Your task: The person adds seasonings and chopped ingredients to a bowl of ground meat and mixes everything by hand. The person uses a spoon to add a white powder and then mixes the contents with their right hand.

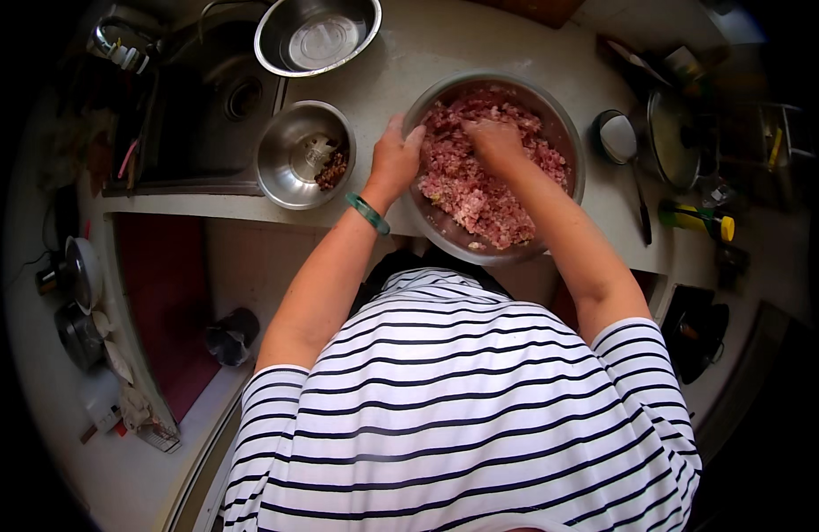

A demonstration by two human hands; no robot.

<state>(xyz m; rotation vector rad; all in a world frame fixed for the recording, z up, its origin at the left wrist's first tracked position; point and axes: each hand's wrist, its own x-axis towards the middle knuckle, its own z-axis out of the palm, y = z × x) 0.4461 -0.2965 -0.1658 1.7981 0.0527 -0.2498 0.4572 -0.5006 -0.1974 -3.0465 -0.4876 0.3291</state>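
Note:
A large metal bowl (pixel 575 126) filled with raw minced meat (pixel 469 193) stands at the counter's front edge. My left hand (pixel 397 154) grips the bowl's left rim, thumb and fingers around the edge; a green bangle (pixel 367 213) circles that wrist. My right hand (pixel 494 141) is down in the mince near the bowl's upper middle, its fingertips partly buried, so whether they close on any meat is hard to see. To the left sits a smaller steel bowl (pixel 279 159) with dark reddish-brown bits (pixel 332 171) at its right side.
An empty steel basin (pixel 324 41) stands at the back beside the sink (pixel 203 113). On the right are a ladle (pixel 619 138) resting on a small dark bowl, a lidded pot (pixel 675 139) and a yellow-capped bottle (pixel 695 221). A wooden board lies at the back edge.

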